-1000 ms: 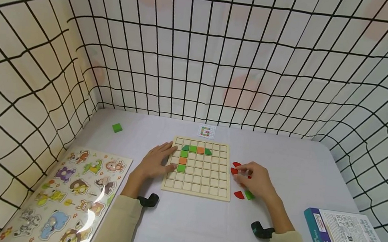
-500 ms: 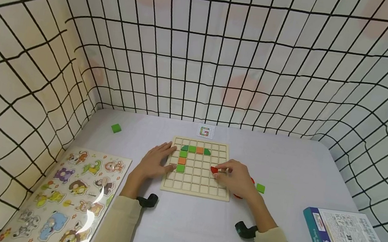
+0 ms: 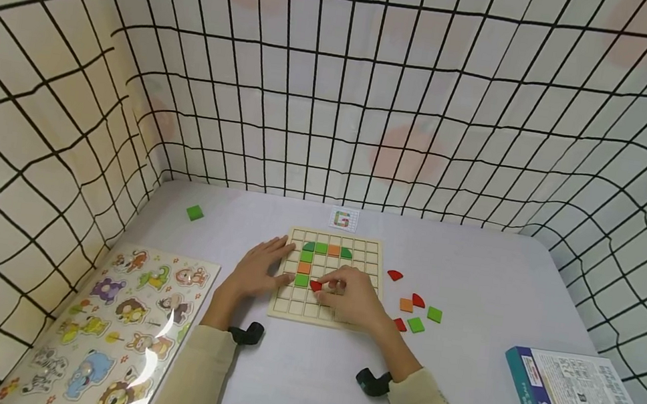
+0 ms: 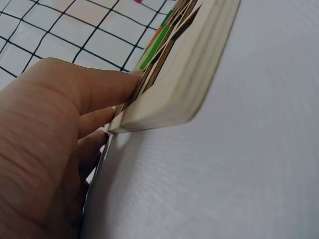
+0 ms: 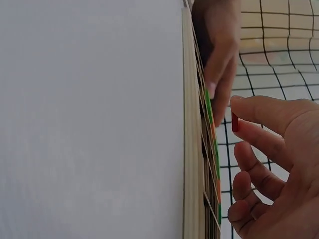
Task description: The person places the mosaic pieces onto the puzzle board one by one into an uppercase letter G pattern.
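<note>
The right hand (image 3: 351, 298) pinches a red quarter-round piece (image 3: 316, 286) at centre frame, above the wooden grid board (image 3: 324, 314), just right of its lowest green tile (image 3: 302, 280). The left hand (image 3: 257, 269) lies flat, fingers spread, on the board's left edge. The grid cells hold green and orange tiles; a card (image 3: 343, 219) above the board shows a "G".

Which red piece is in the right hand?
The red piece pinched by the right hand over the grid board; the other reds lie loose on the table.
</note>
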Motion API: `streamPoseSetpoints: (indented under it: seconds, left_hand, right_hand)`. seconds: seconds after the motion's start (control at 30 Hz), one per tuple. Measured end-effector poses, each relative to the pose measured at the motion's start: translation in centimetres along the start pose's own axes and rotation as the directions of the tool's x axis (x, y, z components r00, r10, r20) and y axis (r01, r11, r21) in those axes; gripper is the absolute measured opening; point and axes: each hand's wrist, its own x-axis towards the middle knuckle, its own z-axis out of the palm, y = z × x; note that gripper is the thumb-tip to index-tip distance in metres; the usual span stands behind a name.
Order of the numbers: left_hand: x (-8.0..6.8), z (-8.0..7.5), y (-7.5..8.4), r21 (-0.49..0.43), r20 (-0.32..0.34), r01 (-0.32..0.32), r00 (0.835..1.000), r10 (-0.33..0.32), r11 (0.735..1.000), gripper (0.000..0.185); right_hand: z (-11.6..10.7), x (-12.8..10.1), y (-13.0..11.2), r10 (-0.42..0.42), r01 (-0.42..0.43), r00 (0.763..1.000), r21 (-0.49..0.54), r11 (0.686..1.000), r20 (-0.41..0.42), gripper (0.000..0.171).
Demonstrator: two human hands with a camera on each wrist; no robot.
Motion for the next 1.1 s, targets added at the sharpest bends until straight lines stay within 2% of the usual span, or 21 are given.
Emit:
streamPoseSetpoints:
  seconds: [0.23, 0.57, 0.83, 1.1]
  left_hand:
    - [0.0, 0.0, 0.0, -0.022, -0.008, -0.019, 1.0, 0.018, 1.0, 0.076]
    - [0.0, 0.0, -0.2, -0.015, -0.012, -0.03, 0.999, 0.029, 0.999, 0.075]
    - [0.1, 0.0, -0.2, -0.015, -0.016, -0.024, 1.0, 0.024, 1.0, 0.075]
    - [0.0, -0.1, -0.2, -0.023, -0.011, -0.028, 1.0, 0.027, 0.999, 0.076]
  right_hand:
    - [1.8, 0.5, -0.5, -0.056, 0.057, 0.998, -0.02, 0.998, 0.036, 0.018]
    - [2.5, 0.8, -1.4, -0.081, 0.085, 0.995, -0.068, 0.994, 0.058, 0.02]
    - [2.6, 0.8, -1.4, -0.063, 0.065, 0.997, -0.062, 0.996, 0.046, 0.022]
    - [2.7, 0.8, -1.3, -0.039, 0.041, 0.998, -0.055, 0.998, 0.042, 0.014]
